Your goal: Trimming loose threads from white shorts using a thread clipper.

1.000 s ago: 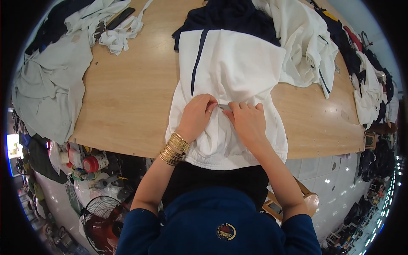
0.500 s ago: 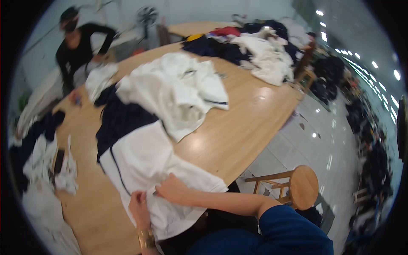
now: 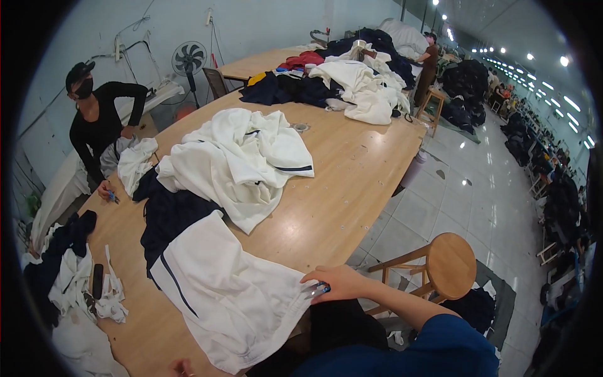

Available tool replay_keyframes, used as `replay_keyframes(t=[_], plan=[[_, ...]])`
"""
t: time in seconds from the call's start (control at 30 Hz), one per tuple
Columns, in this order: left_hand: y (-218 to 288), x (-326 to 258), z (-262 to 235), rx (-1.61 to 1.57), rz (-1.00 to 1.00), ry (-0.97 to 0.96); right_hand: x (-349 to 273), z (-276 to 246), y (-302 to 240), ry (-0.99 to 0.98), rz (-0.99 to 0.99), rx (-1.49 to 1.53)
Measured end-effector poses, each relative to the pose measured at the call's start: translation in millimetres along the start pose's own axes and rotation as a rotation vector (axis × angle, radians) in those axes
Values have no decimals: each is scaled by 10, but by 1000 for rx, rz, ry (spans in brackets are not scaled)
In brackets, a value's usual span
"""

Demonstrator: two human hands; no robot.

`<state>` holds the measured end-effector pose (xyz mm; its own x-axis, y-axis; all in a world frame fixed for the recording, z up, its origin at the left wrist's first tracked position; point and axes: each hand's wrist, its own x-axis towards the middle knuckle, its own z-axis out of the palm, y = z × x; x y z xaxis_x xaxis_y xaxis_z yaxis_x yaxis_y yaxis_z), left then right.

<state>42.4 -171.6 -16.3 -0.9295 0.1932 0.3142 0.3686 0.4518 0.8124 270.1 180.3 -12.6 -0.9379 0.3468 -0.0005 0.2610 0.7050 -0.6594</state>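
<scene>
A white garment [image 3: 220,276] with a navy stripe and a gathered, elastic-looking edge lies spread over the near part of the table. My right hand [image 3: 342,283] is at the right end of that gathered edge, closed around small blue-handled thread snips [image 3: 321,289]. Its fingertips touch the cloth. Only a bit of my left hand [image 3: 182,367] shows at the lower border, left of the garment and apart from it; most of its fingers are cut off. Beyond lie a navy garment [image 3: 173,220] and a heap of white garments [image 3: 232,163].
Cloth scraps [image 3: 69,276] lie along the table's left edge. A masked co-worker [image 3: 100,125] stands at far left, holding a small blue tool. Mixed garments [image 3: 358,81] pile up at the table's far end. A wooden stool [image 3: 451,264] stands on the floor at right.
My right hand has moved right from the middle of the white garment to its gathered edge. My left hand has drawn back off the cloth toward the lower border. The view has shifted slightly.
</scene>
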Motion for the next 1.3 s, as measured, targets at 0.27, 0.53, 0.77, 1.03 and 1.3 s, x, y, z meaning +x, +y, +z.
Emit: replay_keyframes(t=[0.27,0.53,0.77,1.03,1.3], plan=[[1119,-605,1010,11,638,-684,-95,205,56,13,10,-182],[1015,-696,1343,-68,571,-663,78,302,-86,258,-127,-10],[1179,-247,1288,-177,160,-662,384,105,-719,571,-206,291],[1560,177,943,-125,312,-694,648,-146,-1171,723,-371,384],[1968,282,304,-528,69,-717,1090,-61,-655,697,-159,108]])
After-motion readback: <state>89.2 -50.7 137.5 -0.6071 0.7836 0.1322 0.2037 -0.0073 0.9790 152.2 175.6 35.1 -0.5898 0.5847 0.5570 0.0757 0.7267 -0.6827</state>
